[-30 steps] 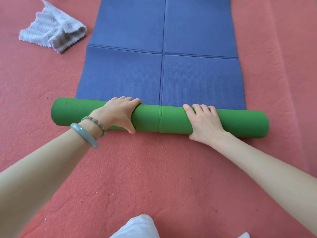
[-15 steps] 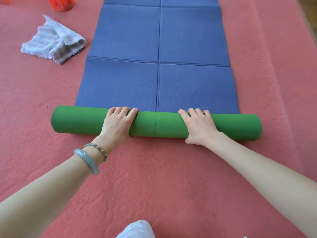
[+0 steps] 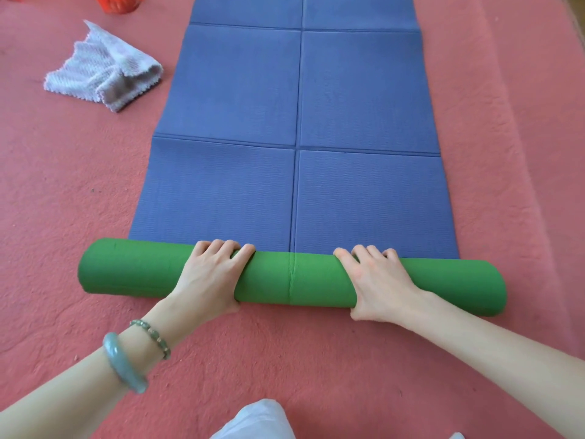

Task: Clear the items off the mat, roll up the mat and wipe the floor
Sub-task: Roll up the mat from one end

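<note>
Fig.: mat (image 3: 297, 122) on red carpet (image 3: 285, 359), near end wound into a green roll (image 3: 294, 277) lying 9-to-3 across the view. The blue flat part runs off toward 12. My L hand (image 3: 209, 277) clasps the roll on the 9 side of its centre seam, fingers curled over the top, thumb on the 6 side. My R hand (image 3: 376, 283) clasps it likewise on the 3 side. Grey cloth (image 3: 101, 71) lies crumpled at 10 o'clock, near mat's edge, not touching. Red obj. (image 3: 117, 3) cut off at 11. Bangle (image 3: 125, 362) & bead bracelet (image 3: 152, 337) on L wrist.
</note>
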Available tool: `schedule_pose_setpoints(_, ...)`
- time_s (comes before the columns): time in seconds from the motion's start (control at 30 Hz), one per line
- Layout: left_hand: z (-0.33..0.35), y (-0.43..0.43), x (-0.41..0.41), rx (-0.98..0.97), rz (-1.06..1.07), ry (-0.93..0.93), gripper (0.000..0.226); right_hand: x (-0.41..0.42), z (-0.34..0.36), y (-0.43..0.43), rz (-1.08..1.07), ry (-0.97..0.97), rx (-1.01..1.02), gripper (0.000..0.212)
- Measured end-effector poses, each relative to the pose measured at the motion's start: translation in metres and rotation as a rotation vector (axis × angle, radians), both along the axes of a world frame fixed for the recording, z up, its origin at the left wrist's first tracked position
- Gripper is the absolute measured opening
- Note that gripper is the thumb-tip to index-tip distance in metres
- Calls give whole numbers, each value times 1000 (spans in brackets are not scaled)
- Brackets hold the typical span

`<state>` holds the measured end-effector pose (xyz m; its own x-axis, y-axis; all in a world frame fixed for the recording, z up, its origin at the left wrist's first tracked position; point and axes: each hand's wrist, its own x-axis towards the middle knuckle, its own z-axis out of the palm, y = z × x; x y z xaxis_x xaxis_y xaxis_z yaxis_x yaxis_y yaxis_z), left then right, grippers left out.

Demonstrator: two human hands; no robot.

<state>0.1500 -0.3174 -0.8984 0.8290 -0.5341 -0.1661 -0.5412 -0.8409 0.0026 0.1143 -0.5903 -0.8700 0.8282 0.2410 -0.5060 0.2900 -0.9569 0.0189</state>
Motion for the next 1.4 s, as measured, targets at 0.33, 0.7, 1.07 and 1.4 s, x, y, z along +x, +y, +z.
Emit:
schedule_pose_setpoints(0.33,20,-14,44,139,31,383,83,51,12,-10,-73,336,104,95)
schedule_pose_setpoints(0.7,37,-21,85,93,119,779,77,18,7,-12,5,-67,33,112)
schedule_pose_setpoints(1.07,10,-6,39,-79,-64,10,125,40,-2,-11,-18,-45,15,105)
schedule_pose_setpoints(1.4,-5,-19,51,18,-49,-121,110,58,3,-13,-46,-15,29,109)
